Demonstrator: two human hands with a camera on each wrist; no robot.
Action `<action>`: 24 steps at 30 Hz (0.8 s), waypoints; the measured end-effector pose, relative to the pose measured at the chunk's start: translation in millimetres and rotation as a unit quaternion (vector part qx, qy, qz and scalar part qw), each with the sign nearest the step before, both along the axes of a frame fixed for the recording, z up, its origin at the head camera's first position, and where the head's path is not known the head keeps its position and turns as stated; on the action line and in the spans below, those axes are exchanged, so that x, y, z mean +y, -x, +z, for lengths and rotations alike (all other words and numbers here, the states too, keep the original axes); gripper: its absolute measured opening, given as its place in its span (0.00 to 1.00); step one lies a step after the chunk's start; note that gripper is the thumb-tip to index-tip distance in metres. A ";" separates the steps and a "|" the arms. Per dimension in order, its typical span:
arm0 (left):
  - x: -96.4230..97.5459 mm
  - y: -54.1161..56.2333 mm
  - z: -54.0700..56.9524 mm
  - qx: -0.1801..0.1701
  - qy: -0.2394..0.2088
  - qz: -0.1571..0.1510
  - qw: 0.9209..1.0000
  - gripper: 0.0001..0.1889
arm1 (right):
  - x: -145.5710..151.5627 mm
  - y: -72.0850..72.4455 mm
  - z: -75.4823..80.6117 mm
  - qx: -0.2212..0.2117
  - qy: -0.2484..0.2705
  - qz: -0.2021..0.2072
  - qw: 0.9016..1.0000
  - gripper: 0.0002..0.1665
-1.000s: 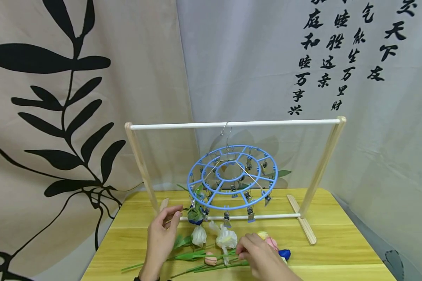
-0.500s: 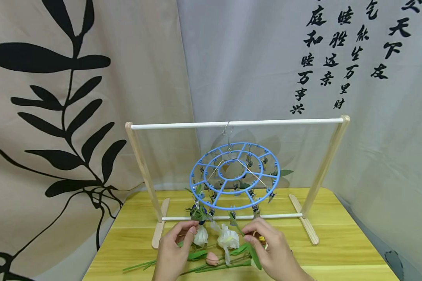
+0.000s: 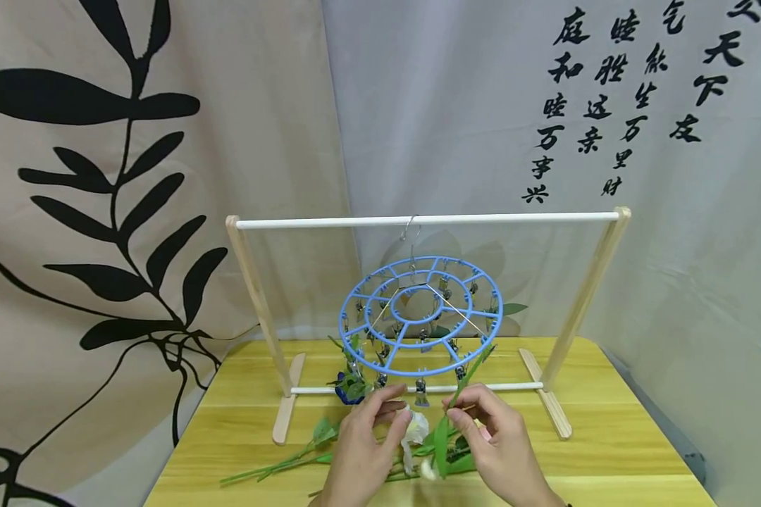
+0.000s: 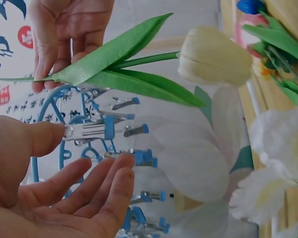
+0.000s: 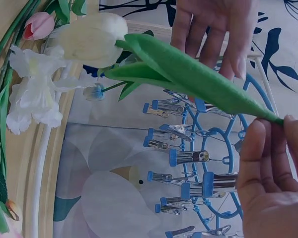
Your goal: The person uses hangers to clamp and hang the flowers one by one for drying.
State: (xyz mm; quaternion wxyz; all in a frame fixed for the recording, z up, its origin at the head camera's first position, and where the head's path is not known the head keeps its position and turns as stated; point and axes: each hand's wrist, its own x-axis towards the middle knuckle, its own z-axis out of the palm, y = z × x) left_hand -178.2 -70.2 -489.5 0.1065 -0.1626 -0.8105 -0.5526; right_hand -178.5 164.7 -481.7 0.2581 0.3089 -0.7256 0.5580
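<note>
My right hand [image 3: 501, 440] pinches the green stem of an artificial white tulip [image 4: 216, 55] between thumb and fingers. The tulip hangs bloom down, its broad leaves [image 5: 188, 74] below the grip and its stem slanting up toward the hanger. A round blue clip hanger [image 3: 421, 373] hangs above both hands, with metal clips dangling from it. My left hand [image 3: 368, 443] holds nothing, its thumb and fingers apart. In the left wrist view, a blue-tipped clip [image 4: 92, 131] appears just beyond that thumb.
A wooden stand [image 3: 586, 303] with a white top bar [image 3: 514, 219] carries the hanger. A dark blue flower [image 3: 349, 389] hangs at the hanger's left side. Loose stems, a ruffled white flower [image 5: 35, 94] and a pink tulip [image 5: 38, 26] lie on the yellow wooden table [image 3: 222, 436].
My right hand has picked up the white tulip from the table and raised it, turning its stem upward. My left hand has moved right, away from the blue flower, to below the hanger's front.
</note>
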 end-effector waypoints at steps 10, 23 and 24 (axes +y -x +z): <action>18.2 16.0 9.8 -0.023 -0.016 -0.039 0.999 0.25 | 3.4 -0.4 -0.5 -0.031 0.028 0.008 0.999 0.17; 31.8 20.8 15.3 -0.032 -0.029 -0.010 0.999 0.23 | 3.3 -1.2 -2.9 -0.050 0.060 0.021 0.997 0.15; 31.9 20.7 15.6 -0.034 -0.029 -0.009 0.999 0.23 | 3.6 -1.4 -2.7 -0.056 0.060 0.018 0.996 0.14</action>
